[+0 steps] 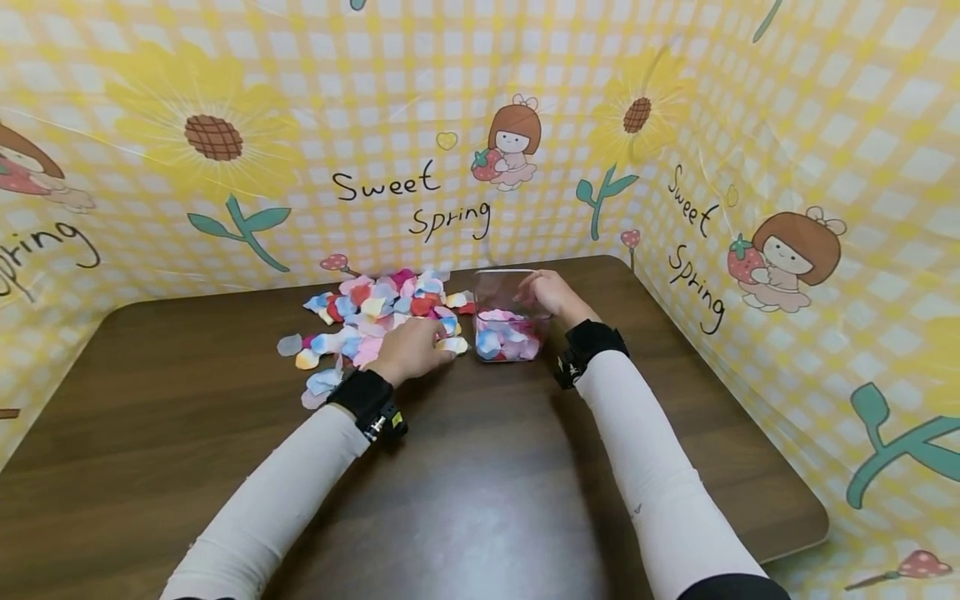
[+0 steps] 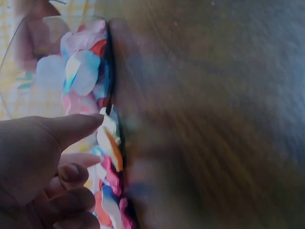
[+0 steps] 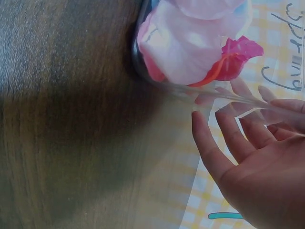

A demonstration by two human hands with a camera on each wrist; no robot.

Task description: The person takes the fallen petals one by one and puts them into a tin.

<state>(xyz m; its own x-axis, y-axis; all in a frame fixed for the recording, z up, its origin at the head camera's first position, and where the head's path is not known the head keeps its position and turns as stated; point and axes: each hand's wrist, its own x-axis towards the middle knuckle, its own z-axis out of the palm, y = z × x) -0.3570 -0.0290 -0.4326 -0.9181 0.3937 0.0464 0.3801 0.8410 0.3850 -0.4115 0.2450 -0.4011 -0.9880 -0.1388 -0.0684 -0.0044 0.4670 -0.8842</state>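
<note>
A clear plastic box point(image 1: 491, 292), part-filled with pink, blue, white and red fabric petals point(image 1: 504, 340), stands upright on the table. My right hand point(image 1: 551, 293) holds its right side near the top edge; in the right wrist view the fingers point(image 3: 209, 143) lie along the outside of the clear wall. Left of the box spreads a loose pile of petals point(image 1: 375, 304) in mixed colours. My left hand point(image 1: 411, 350) is at the pile's near right edge. In the left wrist view its thumb point(image 2: 78, 129) and forefinger stand apart beside a white-and-orange petal point(image 2: 108, 136), the other fingers bent.
The brown wooden table point(image 1: 480, 483) has rounded corners. A yellow checked cloth point(image 1: 390, 108) with flowers and cartoon figures hangs behind it and along the right side. A few stray petals point(image 1: 321, 387) lie at the pile's near left.
</note>
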